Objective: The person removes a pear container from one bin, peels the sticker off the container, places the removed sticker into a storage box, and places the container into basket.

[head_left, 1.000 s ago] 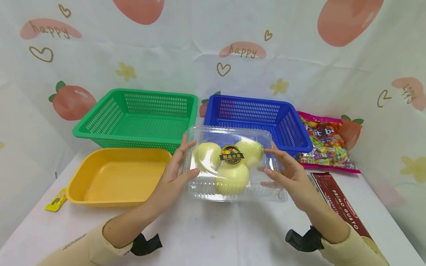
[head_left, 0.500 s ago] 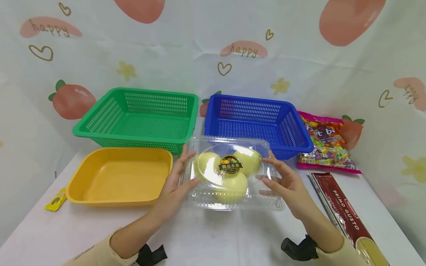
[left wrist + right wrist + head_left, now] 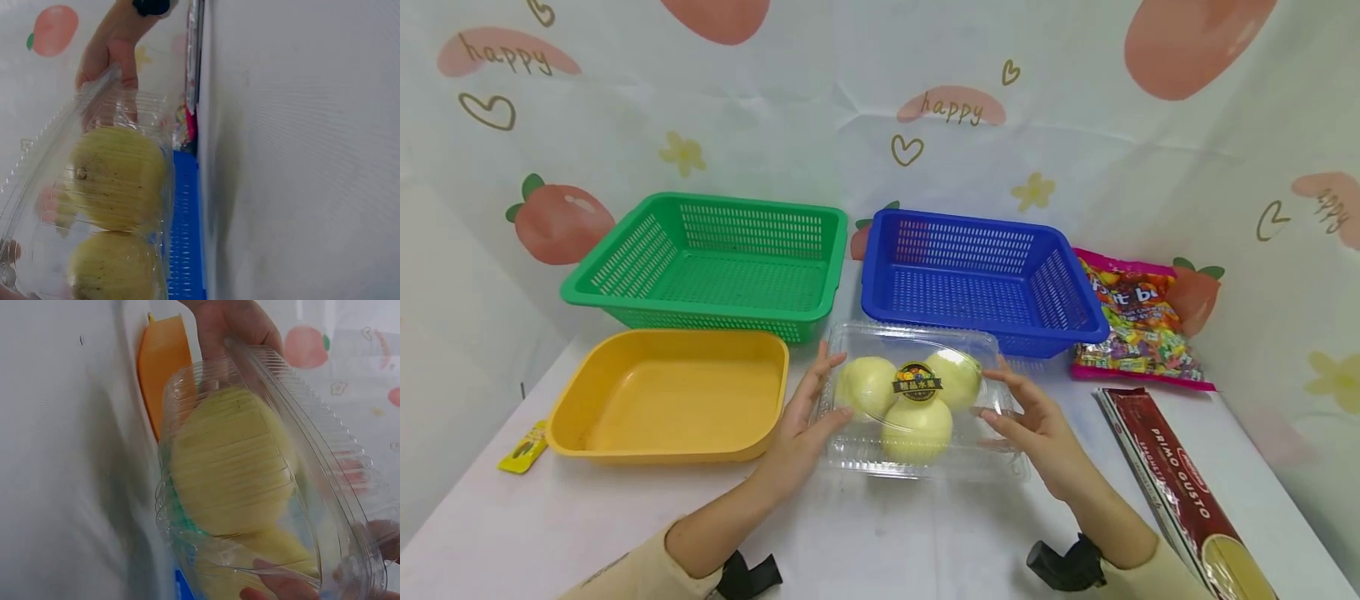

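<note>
Both hands grip a clear plastic clamshell box (image 3: 865,457) by its two short ends, in the middle of the head view. Three round pale yellow fruits (image 3: 916,429) show through the lid, under a black and gold label (image 3: 917,382). My left hand (image 3: 801,421) holds the left end, its thumb on the lid's edge. At the right end is my right hand (image 3: 1037,429), thumb on top and fingers along the side. Both wrist views show the box above the white tabletop (image 3: 300,162), with a shadow beneath it. Some fingertips are seen only through the plastic.
Behind the box stand a green basket (image 3: 715,321) and a blue basket (image 3: 970,325). A yellow basin (image 3: 670,400) is at left, a small yellow packet (image 3: 526,447) beside it. A candy bag (image 3: 1138,325) and a spaghetti pack (image 3: 1180,475) lie at right.
Both hands have brought the box down and toward the person, away from the blue basket, more of which now shows. The grip stays the same.
</note>
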Motion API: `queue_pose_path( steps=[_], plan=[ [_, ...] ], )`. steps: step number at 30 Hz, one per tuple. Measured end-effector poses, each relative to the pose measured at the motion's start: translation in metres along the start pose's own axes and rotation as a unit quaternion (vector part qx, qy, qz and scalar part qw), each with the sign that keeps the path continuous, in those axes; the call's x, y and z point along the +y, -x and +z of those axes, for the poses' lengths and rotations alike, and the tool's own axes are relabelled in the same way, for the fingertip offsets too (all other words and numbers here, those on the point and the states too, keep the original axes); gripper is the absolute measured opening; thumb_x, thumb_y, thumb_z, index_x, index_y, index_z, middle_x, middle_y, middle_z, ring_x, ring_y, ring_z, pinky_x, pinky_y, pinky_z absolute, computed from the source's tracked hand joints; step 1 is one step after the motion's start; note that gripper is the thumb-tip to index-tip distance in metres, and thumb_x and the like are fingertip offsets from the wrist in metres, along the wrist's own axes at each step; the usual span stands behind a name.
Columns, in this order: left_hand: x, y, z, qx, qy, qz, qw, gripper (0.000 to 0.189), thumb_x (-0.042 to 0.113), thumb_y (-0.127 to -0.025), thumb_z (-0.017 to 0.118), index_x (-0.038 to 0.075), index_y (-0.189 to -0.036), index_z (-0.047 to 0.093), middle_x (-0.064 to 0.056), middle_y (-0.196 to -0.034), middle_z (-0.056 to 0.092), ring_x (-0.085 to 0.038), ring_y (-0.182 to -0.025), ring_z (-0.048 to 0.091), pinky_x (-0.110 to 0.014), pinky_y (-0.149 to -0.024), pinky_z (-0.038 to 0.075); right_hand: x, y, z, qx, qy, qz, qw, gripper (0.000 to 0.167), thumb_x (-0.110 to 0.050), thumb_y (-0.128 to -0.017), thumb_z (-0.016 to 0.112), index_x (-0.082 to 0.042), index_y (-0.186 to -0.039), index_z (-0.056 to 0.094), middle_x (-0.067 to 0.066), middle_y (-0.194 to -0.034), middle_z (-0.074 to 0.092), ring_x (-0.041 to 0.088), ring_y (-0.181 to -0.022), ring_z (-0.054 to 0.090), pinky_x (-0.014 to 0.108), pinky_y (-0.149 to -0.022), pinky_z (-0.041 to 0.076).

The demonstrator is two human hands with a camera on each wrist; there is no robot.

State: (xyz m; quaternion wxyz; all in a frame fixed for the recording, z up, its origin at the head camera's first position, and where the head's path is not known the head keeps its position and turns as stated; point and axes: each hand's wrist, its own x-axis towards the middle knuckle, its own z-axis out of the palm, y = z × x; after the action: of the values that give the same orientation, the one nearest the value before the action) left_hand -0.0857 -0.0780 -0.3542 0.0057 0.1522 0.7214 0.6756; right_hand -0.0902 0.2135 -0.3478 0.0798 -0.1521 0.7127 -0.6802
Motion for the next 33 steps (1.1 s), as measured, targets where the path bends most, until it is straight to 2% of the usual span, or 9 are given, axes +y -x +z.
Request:
queue_pose_path(
  steps=[4, 10, 12, 17, 19, 24, 29, 33],
  plan=[
    [-0.007, -0.002, 0.001, 0.001, 0.000, -0.004, 1.0000, 0.057, 0.001, -0.090, 0.048, 0.008, -0.143, 0.028, -0.007, -0.158, -0.005, -0.032, -0.145, -0.001, -0.057, -0.115, -0.001, 0.003, -0.002, 0.000, 0.006, 0.011, 0.013, 0.9998, 0.042, -0.004, -0.092, 0.053, -0.013, -0.133, 0.046, 0.017, -0.157, -0.003, 0.010, -0.101, 0.063, 0.030, -0.074, 0.058],
    [-0.014, -0.002, 0.001, 0.001, -0.001, -0.004, 1.0000, 0.056, 0.001, -0.090, 0.048, 0.006, -0.143, 0.028, -0.010, -0.158, -0.005, -0.033, -0.145, -0.002, -0.057, -0.115, -0.001, 0.009, -0.003, 0.001, 0.026, 0.043, 0.044, 0.9978, 0.044, -0.007, -0.091, 0.057, -0.010, -0.133, 0.045, 0.013, -0.158, 0.001, 0.039, -0.116, 0.052, 0.027, -0.079, 0.056],
    [-0.015, -0.002, 0.001, 0.002, -0.005, -0.005, 1.0000, 0.057, 0.001, -0.090, 0.048, 0.006, -0.143, 0.028, -0.010, -0.158, -0.005, -0.033, -0.145, -0.001, -0.056, -0.115, 0.000, 0.011, -0.004, 0.001, 0.026, 0.039, 0.049, 0.9977, 0.045, -0.007, -0.091, 0.057, -0.007, -0.134, 0.044, 0.013, -0.158, 0.001, 0.038, -0.116, 0.053, 0.028, -0.078, 0.056],
    [-0.020, -0.003, 0.000, 0.001, -0.010, -0.005, 0.9999, 0.057, -0.001, -0.090, 0.048, 0.005, -0.143, 0.028, -0.012, -0.158, -0.004, -0.033, -0.145, -0.001, -0.056, -0.116, 0.001, 0.016, -0.005, 0.001, 0.023, 0.023, 0.056, 0.9979, 0.045, -0.007, -0.090, 0.057, -0.007, -0.133, 0.044, 0.014, -0.158, 0.000, 0.016, -0.106, 0.060, 0.033, -0.075, 0.058],
    [-0.023, -0.004, 0.000, 0.001, -0.010, -0.004, 0.9999, 0.058, -0.002, -0.089, 0.048, 0.004, -0.143, 0.028, -0.012, -0.158, -0.004, -0.033, -0.145, -0.001, -0.056, -0.116, 0.001, 0.018, -0.006, 0.001, 0.023, 0.019, 0.060, 0.9978, 0.045, -0.007, -0.090, 0.058, -0.008, -0.133, 0.044, 0.014, -0.158, 0.000, 0.020, -0.109, 0.059, 0.035, -0.075, 0.058],
    [-0.027, -0.004, 0.000, 0.003, -0.008, -0.005, 1.0000, 0.057, -0.003, -0.089, 0.047, 0.003, -0.142, 0.028, -0.014, -0.157, -0.004, -0.033, -0.145, -0.001, -0.054, -0.116, 0.002, 0.019, -0.007, 0.002, 0.027, 0.015, 0.069, 0.9971, 0.046, -0.008, -0.090, 0.059, -0.006, -0.133, 0.043, 0.015, -0.158, 0.000, 0.042, -0.119, 0.049, 0.039, -0.075, 0.058],
    [-0.030, -0.004, -0.001, 0.002, -0.005, 0.001, 1.0000, 0.055, -0.003, -0.090, 0.047, 0.004, -0.142, 0.030, -0.016, -0.157, -0.004, -0.034, -0.145, -0.001, -0.054, -0.116, 0.001, 0.021, -0.007, 0.003, 0.028, 0.012, 0.072, 0.9969, 0.046, -0.008, -0.089, 0.059, -0.005, -0.133, 0.042, 0.015, -0.157, 0.000, 0.043, -0.119, 0.048, 0.040, -0.075, 0.058],
    [-0.032, -0.004, -0.002, -0.002, -0.006, 0.000, 1.0000, 0.055, -0.002, -0.090, 0.046, 0.002, -0.142, 0.029, -0.016, -0.157, -0.005, -0.036, -0.144, -0.002, -0.055, -0.116, 0.000, 0.023, -0.007, 0.003, 0.024, 0.003, 0.077, 0.9967, 0.047, -0.007, -0.089, 0.059, -0.004, -0.133, 0.042, 0.014, -0.158, -0.002, 0.051, -0.123, 0.041, 0.042, -0.077, 0.057]
  ],
)
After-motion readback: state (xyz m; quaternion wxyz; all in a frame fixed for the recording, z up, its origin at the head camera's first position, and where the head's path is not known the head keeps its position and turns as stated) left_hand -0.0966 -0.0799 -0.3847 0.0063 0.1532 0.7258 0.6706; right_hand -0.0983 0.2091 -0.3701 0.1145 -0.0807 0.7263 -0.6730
